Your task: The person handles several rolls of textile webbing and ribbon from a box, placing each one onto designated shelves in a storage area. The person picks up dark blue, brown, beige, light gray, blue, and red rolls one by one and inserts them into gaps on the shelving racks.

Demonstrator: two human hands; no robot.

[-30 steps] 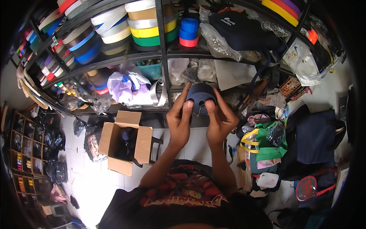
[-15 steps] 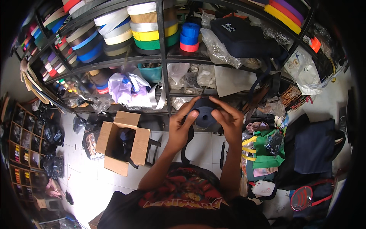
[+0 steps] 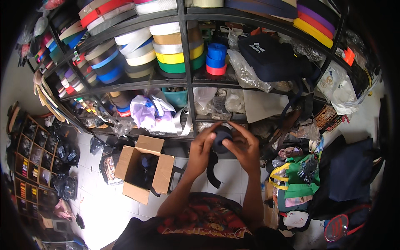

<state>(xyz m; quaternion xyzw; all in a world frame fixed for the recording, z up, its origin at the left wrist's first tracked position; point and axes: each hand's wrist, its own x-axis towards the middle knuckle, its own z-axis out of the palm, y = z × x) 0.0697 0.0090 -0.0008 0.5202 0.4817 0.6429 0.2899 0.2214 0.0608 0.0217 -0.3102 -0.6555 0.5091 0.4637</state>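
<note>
Between both hands I hold a small roll of dark navy webbing point(image 3: 220, 137), its round end turned up toward me. My left hand point(image 3: 201, 146) grips its left side, with the thumb along the upper edge. On the other side my right hand point(image 3: 245, 146) is closed round the roll, its thumb tip lying by the dark hole in the middle. A loose webbing tail point(image 3: 212, 171) hangs below in a curve. To the left stands an open cardboard box point(image 3: 163, 174) with dark items inside, partly in shadow.
A black metal shelf point(image 3: 137, 84) ahead carries several coloured webbing rolls point(image 3: 175, 57), plastic bags and a dark bag point(image 3: 273, 58). At right are a green bag point(image 3: 301, 185), dark fabric bags and a red-rimmed racket point(image 3: 336, 228). A divided rack point(image 3: 31, 166) stands at far left.
The roll has tilted, and my right thumb has moved in toward its centre. The loose tail has swung to the right and its end now shows. The whole view has shifted slightly.
</note>
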